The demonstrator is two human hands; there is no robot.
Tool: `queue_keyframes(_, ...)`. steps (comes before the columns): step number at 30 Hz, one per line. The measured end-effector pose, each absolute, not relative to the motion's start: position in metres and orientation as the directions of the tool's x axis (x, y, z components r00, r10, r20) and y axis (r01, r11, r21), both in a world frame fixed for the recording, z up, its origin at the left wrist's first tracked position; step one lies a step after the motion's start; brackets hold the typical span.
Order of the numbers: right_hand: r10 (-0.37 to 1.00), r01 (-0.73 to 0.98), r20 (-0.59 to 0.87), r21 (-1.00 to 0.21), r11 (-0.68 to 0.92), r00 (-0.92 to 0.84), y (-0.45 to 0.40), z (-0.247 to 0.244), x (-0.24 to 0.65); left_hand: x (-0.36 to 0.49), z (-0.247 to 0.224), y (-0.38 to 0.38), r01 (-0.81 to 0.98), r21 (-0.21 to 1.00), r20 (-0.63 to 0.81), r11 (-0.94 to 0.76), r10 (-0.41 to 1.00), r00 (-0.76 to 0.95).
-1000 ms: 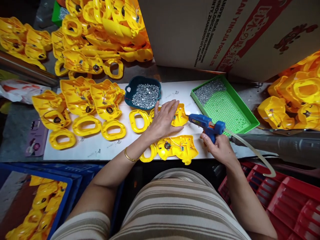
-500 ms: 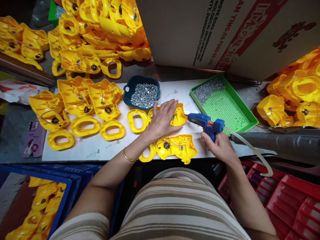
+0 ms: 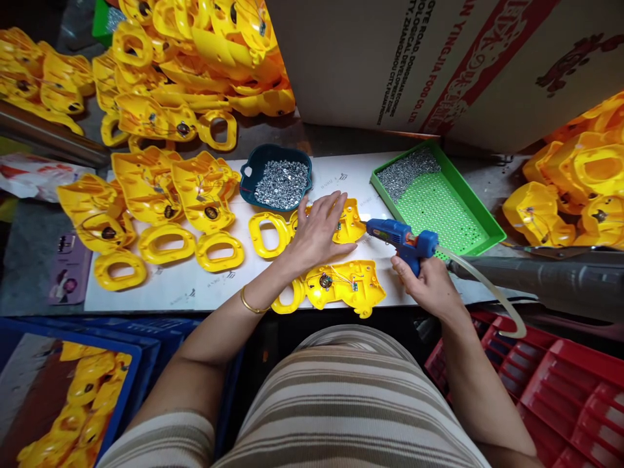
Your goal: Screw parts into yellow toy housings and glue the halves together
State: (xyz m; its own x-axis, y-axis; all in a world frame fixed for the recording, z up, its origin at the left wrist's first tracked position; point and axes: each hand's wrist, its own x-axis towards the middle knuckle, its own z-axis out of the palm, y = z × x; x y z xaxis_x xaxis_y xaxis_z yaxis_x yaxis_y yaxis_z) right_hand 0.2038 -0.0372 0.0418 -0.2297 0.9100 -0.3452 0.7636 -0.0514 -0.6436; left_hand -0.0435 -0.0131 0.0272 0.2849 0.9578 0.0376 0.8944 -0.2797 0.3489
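My right hand (image 3: 431, 286) is wrapped around the handle of a blue hot glue gun (image 3: 400, 239), with a pale glue stick (image 3: 487, 283) trailing from its back. The gun's nozzle points left, at the end of a yellow plastic shell half (image 3: 351, 221). Over that shell lies my left hand (image 3: 319, 229), fingers stretched out and thumb apart, hiding the shell's middle. A yellow oval ring (image 3: 269, 235) is beside the shell's left end. Nearer to me rests a second shell half (image 3: 344, 286) with wires and a round dark part inside, next to another ring (image 3: 288, 297).
A dark teal bowl of screws (image 3: 247, 192) and a green perforated tray (image 3: 468, 224) with more screws stand behind. Several shells and rings (image 3: 143, 185) lie left, near a purple phone (image 3: 69, 273). A cardboard box (image 3: 341, 65) rises at the back. Red crates (image 3: 560, 370) sit lower right.
The view has shifted very slightly. Both hands, the glue gun and the yellow shells hold nearly the same places.
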Motion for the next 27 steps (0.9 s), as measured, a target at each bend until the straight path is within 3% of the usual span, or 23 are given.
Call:
queue_keyframes(21,0.903,0.741,-0.380,-0.661,-0.113,-0.201,-0.038,0.038,0.204,-0.042,0.024,-0.012,0.904,0.345,0.061,-0.252,0.967,0.246)
queue_keyframes(27,0.945,0.693,-0.240,-0.720,-0.018,-0.224,-0.038,0.031,0.192,-0.042,0.023,-0.012,0.907,0.343,0.063,-0.245,0.969,0.238)
